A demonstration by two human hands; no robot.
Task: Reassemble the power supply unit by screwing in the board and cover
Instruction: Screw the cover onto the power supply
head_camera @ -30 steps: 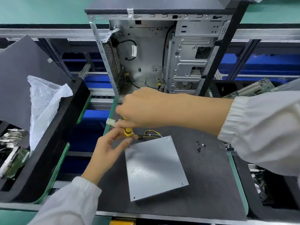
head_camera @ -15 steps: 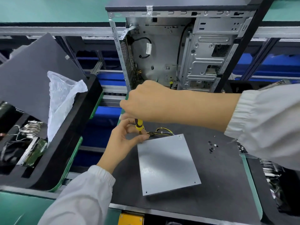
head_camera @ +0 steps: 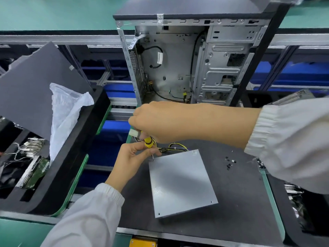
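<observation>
At the far left of the bench we see a black tray [head_camera: 58,175] holding metal parts and a green circuit board, with a white plastic bag [head_camera: 65,113] draped over its near wall and a grey sheet [head_camera: 35,86] leaning behind it. Moving right, our left hand [head_camera: 131,159] comes up from a white sleeve and pinches the lower shaft of the screwdriver [head_camera: 148,142] between thumb and fingertips, steadying it. Our right hand [head_camera: 160,120] is wrapped around the yellow and black handle from above, and the tip stands at the far left corner of the power supply unit [head_camera: 181,182], though we cannot quite tell whether a screw sits under it. The unit lies flat on the dark mat [head_camera: 236,202] with its grey cover facing up, and its yellow and black wires [head_camera: 175,147] trail out from the far edge, ending in a white connector [head_camera: 135,133] just beside our right hand. Behind it stands an open computer case [head_camera: 187,65]. To the right of the unit, a few small dark screws [head_camera: 229,162] lie loose on the mat.
</observation>
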